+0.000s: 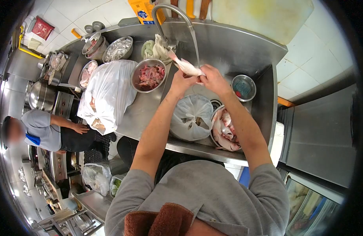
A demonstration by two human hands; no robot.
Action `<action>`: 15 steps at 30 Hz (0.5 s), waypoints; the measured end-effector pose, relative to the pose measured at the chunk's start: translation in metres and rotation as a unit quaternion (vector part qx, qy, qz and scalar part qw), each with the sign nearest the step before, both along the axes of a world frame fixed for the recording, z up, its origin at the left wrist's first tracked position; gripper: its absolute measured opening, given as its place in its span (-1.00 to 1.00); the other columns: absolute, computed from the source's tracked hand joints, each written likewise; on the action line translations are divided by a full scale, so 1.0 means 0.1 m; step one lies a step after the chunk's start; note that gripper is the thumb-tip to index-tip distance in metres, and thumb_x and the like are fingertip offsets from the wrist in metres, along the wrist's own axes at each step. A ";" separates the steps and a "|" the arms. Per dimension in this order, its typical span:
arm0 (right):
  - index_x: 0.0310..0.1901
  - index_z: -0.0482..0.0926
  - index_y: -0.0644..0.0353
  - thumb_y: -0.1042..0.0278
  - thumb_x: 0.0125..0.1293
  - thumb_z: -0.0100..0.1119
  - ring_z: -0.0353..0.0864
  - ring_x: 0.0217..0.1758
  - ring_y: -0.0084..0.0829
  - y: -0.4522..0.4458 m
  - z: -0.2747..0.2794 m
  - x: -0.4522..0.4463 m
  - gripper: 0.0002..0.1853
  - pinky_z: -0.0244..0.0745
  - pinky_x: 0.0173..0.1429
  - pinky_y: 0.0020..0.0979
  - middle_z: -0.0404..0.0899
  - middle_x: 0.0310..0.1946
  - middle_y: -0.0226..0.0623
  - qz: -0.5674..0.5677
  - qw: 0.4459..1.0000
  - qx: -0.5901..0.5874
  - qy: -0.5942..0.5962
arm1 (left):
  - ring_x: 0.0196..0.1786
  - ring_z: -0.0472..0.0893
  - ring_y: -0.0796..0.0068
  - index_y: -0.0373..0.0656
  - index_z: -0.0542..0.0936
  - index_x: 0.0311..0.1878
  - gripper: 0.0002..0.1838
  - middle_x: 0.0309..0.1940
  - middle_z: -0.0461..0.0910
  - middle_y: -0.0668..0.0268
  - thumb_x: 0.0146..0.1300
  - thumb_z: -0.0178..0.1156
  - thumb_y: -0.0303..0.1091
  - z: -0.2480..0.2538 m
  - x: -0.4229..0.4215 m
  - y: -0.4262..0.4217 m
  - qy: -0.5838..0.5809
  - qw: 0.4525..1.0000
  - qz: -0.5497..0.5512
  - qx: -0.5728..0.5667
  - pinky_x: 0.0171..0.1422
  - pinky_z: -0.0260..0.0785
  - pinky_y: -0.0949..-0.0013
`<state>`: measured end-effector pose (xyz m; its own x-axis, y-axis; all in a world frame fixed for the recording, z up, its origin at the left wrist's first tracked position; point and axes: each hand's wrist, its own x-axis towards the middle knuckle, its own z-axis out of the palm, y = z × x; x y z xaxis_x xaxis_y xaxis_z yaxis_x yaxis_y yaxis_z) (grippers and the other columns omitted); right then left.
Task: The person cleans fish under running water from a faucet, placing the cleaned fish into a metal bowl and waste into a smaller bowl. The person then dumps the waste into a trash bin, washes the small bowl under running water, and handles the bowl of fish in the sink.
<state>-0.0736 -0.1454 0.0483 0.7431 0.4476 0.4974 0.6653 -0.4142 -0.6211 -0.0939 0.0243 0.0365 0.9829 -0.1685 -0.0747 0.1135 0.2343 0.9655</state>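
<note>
A whole pale, pinkish fish (pixel 188 67) is held over the sink beside the thin stream of water from the curved tap (pixel 174 7). My left hand (pixel 181 82) grips its underside, fingers curled in. My right hand (pixel 213 80) is closed around the fish's other end, which the fingers partly hide. Below my hands, a knotted white plastic bag (pixel 189 118) with dark contents sits in the sink. Right of it, under my right forearm, more whole fish (pixel 227 128) are piled in a round container. A small metal bowl (pixel 248 80) holds something bluish-green and a red item.
A metal bowl of red flesh pieces (pixel 150 76) stands on the left drainboard, near a cloth (pixel 159 49) and a big white bag (pixel 110 84). Behind it are several more filled bowls (pixel 118 49). A co-worker (pixel 43 129) stands at the far left. A cutting board (pixel 260 17) leans on the wall.
</note>
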 end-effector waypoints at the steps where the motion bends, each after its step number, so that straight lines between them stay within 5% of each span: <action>1: -0.28 0.44 0.34 0.57 0.05 0.05 0.46 -0.20 0.09 0.00 -0.01 0.01 -0.84 0.37 -0.10 -0.06 0.45 -0.32 0.02 -0.001 1.000 0.000 0.000 | -0.16 0.60 0.44 -0.32 0.45 -0.05 -0.62 -0.18 0.58 0.23 0.00 0.23 -0.63 0.00 -0.01 -0.03 -0.016 1.000 0.026 0.008 -0.04 0.49 0.37; 13: -0.28 0.47 0.32 0.62 -0.02 0.09 0.47 -0.22 0.14 0.11 -0.06 0.07 -0.80 0.39 -0.11 -0.05 0.44 -0.31 0.06 -0.044 0.999 0.020 -0.016 | -0.12 0.59 0.46 -0.31 0.39 0.03 -0.52 -0.15 0.56 0.22 -0.04 0.23 -0.62 -0.03 -0.01 -0.12 -0.084 0.989 0.100 0.064 -0.01 0.47 0.39; 15: -0.24 0.50 0.31 0.58 0.04 0.14 0.56 -0.26 -0.07 0.06 -0.05 0.11 -0.80 0.48 -0.20 -0.19 0.52 -0.33 -0.05 -0.038 0.998 -0.048 0.014 | -0.11 0.59 0.45 -0.31 0.38 0.04 -0.52 -0.13 0.55 0.21 -0.01 0.21 -0.64 0.00 -0.01 -0.07 -0.094 0.989 0.100 0.058 0.00 0.47 0.38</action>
<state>-0.0629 -0.1392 0.0433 0.7896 0.4339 0.4339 0.6129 -0.5219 -0.5933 -0.0950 0.0170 0.0365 0.9941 0.0299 0.1042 -0.1071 0.1201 0.9870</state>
